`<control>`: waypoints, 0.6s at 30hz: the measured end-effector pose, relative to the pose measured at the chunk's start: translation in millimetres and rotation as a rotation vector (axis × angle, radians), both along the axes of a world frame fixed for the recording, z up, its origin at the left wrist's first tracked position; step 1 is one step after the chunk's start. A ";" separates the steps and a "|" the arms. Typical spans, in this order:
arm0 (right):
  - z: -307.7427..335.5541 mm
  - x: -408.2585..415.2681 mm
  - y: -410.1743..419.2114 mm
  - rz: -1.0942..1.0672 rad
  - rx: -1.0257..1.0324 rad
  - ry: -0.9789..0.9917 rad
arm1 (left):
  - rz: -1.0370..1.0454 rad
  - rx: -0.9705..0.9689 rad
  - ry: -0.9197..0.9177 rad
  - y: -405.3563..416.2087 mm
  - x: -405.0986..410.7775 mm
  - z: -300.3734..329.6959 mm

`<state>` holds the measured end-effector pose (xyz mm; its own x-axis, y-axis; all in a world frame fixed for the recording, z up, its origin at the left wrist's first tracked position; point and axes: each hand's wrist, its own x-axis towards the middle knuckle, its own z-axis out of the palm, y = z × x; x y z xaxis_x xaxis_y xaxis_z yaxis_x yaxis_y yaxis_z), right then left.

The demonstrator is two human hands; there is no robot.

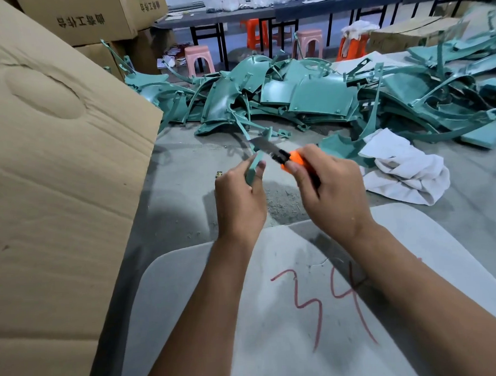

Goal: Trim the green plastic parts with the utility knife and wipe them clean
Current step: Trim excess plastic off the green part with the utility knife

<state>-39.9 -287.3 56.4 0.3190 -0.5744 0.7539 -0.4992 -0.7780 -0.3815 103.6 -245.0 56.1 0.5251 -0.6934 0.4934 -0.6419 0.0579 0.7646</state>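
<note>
My left hand (240,199) pinches a narrow green plastic part (254,166) between thumb and fingers, holding it upright above the floor. My right hand (330,191) grips an orange utility knife (292,159). Its extended blade (263,145) points left and lies against the upper end of the green part. A white cloth (405,166) lies crumpled on the floor just right of my right hand. A big heap of green plastic parts (308,94) spreads across the floor beyond my hands.
A large cardboard box (55,167) stands close on the left, more boxes behind it. A grey board marked "34" in red (303,299) lies under my forearms. Pink and orange stools (198,60) and long tables (290,9) stand at the back.
</note>
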 end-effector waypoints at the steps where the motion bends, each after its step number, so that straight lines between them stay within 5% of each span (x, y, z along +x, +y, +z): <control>1: -0.3 -3.0 -2.8 -0.048 0.009 -0.017 | -0.016 -0.040 -0.003 1.1 0.3 0.6; 5: -0.9 -11.6 -2.8 -0.068 -0.041 -0.154 | -0.039 -0.051 0.021 1.4 -2.5 3.5; 9: -0.9 2.1 7.1 0.095 -0.072 -0.044 | -0.010 0.011 0.121 -1.2 -6.1 2.7; 14: -4.5 -0.2 -5.8 -0.138 0.034 -0.096 | -0.125 -0.087 0.223 2.5 -10.2 5.5; 18: -1.6 -6.1 2.4 -0.022 -0.064 -0.197 | -0.145 -0.060 0.267 0.5 -15.1 5.8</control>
